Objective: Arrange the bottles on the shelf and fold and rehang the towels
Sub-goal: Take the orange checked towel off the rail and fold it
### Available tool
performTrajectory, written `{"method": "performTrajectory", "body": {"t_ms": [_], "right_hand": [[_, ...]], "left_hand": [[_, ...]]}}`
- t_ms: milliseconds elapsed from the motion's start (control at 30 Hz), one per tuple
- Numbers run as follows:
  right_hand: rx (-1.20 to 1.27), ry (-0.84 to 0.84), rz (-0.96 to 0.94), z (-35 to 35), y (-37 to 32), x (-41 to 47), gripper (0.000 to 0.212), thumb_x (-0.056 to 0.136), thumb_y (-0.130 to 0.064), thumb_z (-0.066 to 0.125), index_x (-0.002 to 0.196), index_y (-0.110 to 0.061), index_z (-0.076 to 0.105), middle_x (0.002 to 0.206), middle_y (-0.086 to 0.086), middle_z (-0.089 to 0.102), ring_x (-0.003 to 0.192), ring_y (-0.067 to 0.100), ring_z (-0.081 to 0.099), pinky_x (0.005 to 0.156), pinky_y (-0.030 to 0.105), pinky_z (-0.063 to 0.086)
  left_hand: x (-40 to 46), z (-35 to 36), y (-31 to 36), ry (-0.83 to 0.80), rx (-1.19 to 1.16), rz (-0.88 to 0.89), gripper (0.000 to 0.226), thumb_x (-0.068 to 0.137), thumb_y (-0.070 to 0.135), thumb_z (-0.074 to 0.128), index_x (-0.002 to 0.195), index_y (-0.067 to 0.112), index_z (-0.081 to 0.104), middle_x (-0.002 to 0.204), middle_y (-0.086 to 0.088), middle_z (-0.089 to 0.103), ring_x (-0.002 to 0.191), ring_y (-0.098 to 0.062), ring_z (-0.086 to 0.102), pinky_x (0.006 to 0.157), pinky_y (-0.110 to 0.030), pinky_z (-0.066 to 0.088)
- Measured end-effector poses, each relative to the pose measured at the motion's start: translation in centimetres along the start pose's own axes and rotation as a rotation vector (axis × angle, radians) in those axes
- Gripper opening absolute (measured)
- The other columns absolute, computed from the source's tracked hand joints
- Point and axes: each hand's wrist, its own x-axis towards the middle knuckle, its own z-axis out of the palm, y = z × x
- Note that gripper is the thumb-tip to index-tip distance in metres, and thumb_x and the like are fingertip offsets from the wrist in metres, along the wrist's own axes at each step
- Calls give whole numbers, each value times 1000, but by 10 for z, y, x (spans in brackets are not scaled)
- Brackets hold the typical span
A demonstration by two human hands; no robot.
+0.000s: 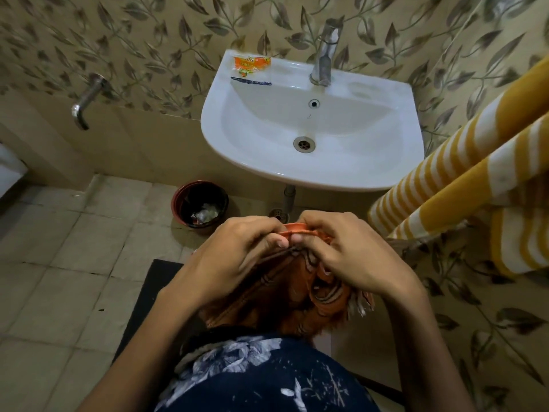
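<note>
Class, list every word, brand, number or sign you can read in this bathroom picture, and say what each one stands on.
Orange sachet on the sink rim: printed lettering is there, but too blurred to read.
Orange towel gripped by the left hand and right hand: stripes only, no text.
Nothing else carries writing.

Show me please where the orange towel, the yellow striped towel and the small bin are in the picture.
orange towel [294,289]: head view, on the hanging cloth below both hands.
yellow striped towel [463,162]: head view, on a striped fold hanging at the right.
small bin [178,203]: head view, on its left rim, on the floor.
</note>
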Motion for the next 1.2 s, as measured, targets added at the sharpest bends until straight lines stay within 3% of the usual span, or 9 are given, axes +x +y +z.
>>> {"method": "performTrajectory", "body": {"t_ms": [200,433,533,633,767,867,967,1067,1200], "right_hand": [[175,117,-24,-9,3,-6,32,92,-51,42,79,-27,58,74,-9,63,74,8,60,70,41,49],[425,635,-91,-47,21,-24,35,102,-22,39,67,-22,43,61,-16,44,56,-4,38,54,9,30],[339,241,-47,-36,5,-21,18,87,-50,52,95,-35,60,92,-26,63,73,-10,57,64,6,43],[92,-206,47,6,-10,-13,60,69,-75,53,124,-50,47,119,-21,62,97,0,60,82,27,50],[-40,-165,45,31,-4,-13,50,72,-78,48,109,-44,49,80,-16,62,70,1,54,62,30,41],[-59,-140,-28,34,2,-12,44,79,-66,52,119,-54,38,57,-18,40,52,-4,34,56,30,32],[-56,-196,-68,33,-2,-8,41,87,-57,49,124,-57,31,57,-18,37,57,2,37,55,30,33],[-83,-207,-77,30,-2,-5,19,87,-54,51,97,-47,36,73,-10,56,73,17,53,62,35,41],[-60,-219,-111,24,-1,-6,25,87,-60,45,96,-36,42,72,-11,54,66,6,49,64,34,43]], "left_hand": [[-4,-8,-2,-106,19,3,42,88,61,39,67,26,51,61,11,46,59,-6,48,53,-31,38],[-32,-2,-23,-222,189,-127,44,84,68,26,66,35,48,66,17,48,65,2,49,60,-30,45],[-35,10,-17,-212,127,-54,42,89,62,30,83,29,56,76,20,51,74,5,52,63,-29,48],[-29,15,-10,-186,126,24,33,93,56,32,92,31,54,82,22,52,76,8,52,59,-27,47],[-27,9,-16,-162,144,6,18,93,54,35,91,40,46,80,37,46,73,17,47,56,-19,40],[-29,9,-15,-164,140,-25,28,91,60,32,89,40,51,82,30,52,80,10,55,64,-28,49],[-31,4,-9,-165,223,-13,27,92,60,30,78,41,44,77,20,53,77,8,53,68,-31,45],[-30,-3,1,-179,278,-3,35,91,62,29,75,36,45,69,20,47,69,7,46,62,-27,37],[-30,-7,6,-213,243,-29,41,87,62,32,73,29,53,65,22,44,67,9,44,59,-25,35]]}}
